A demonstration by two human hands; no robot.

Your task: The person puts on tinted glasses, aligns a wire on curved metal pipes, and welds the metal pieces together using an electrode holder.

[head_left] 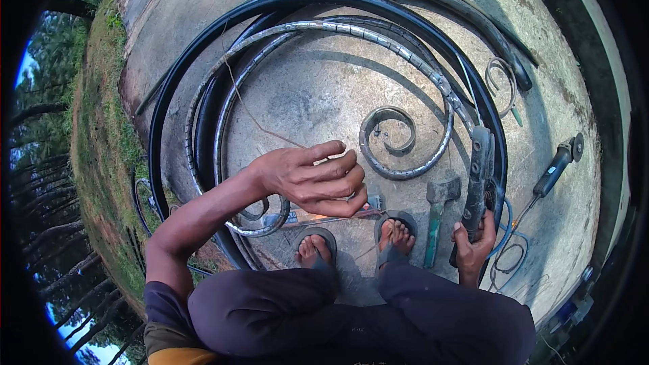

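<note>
The clamp (477, 169) is held at its near end by the right hand (475, 247), seemingly for control; the curled left hand's (321, 179) grip cannot be told.

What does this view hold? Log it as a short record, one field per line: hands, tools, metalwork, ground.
Left hand: left hand in mid-view, fingers partly curled; whether it grips the thin wire beside it is unclear
Right hand: right hand closed around a black clamp-like tool
Hammer: green-handled hammer, lying between right foot and right hand
Power tool: corded grinder, far right
Metalwork: notched metal hoop, dark scroll
Ground: concrete, partly shaded
</note>
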